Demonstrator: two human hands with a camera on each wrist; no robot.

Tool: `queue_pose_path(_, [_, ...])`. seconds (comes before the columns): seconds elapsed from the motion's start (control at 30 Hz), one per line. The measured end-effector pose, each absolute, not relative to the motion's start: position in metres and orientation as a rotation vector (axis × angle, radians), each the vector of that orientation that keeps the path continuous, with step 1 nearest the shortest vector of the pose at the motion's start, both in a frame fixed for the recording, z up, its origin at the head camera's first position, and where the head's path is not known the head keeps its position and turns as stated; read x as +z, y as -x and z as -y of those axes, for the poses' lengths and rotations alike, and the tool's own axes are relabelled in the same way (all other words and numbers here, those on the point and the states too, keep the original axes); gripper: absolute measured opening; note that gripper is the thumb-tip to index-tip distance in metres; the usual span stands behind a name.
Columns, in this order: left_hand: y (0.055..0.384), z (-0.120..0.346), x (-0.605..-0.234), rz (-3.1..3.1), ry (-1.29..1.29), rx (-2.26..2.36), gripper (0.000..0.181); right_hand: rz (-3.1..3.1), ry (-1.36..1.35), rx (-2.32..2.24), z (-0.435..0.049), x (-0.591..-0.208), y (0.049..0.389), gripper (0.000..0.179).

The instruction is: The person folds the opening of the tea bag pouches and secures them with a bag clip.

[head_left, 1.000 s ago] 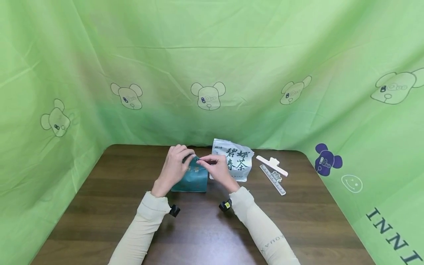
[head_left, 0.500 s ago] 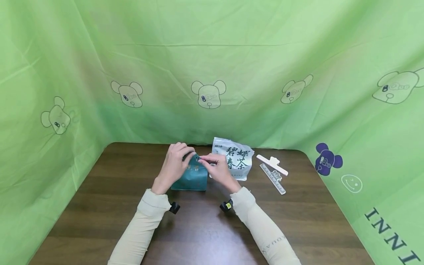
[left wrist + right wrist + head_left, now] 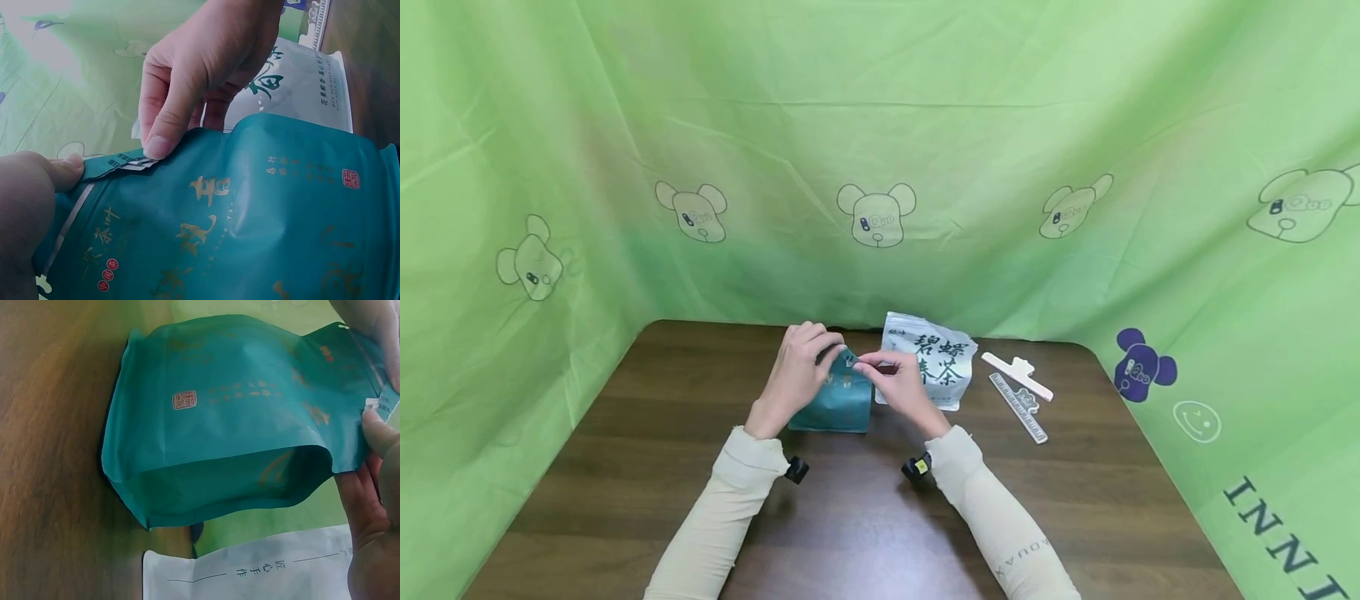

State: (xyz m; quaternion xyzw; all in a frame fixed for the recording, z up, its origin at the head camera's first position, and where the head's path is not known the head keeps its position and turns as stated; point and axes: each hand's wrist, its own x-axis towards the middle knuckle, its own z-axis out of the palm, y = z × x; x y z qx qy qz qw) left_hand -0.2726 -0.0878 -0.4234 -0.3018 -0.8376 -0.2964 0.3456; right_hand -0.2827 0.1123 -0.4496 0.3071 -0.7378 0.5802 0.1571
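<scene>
A teal foil tea bag (image 3: 831,408) with gold characters stands on the table. My left hand (image 3: 796,371) grips its top at the left corner; in the left wrist view the left thumb (image 3: 72,169) lies on the top strip. With thumb and fingers my right hand (image 3: 898,383) pinches the top edge farther right. A strip (image 3: 106,165) along that edge is partly torn and folded, showing white between the two hands. The right wrist view shows the bag's side gusset (image 3: 250,484) spread wide. Behind the right hand stands a white tea bag (image 3: 951,387) with large dark characters.
Two sealing clips lie to the right of the white bag: a pink-white clip (image 3: 1018,375) and, nearer, a white toothed clip (image 3: 1018,408). The brown wooden table (image 3: 850,533) ends against a green printed cloth (image 3: 790,275) at the back and sides.
The right fingertips have slid slightly right along the teal bag's top edge, and more of the strip shows between the hands. The left hand keeps its grip in place.
</scene>
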Motion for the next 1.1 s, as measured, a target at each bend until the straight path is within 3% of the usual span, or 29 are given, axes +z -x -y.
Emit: queue_pose_path(1.1, [0.2734, 0.0866, -0.4212, 2.178, 0.807, -0.770, 0.006, 2.126, -1.006, 1.617, -0.1202, -0.4551, 0.2782, 0.022])
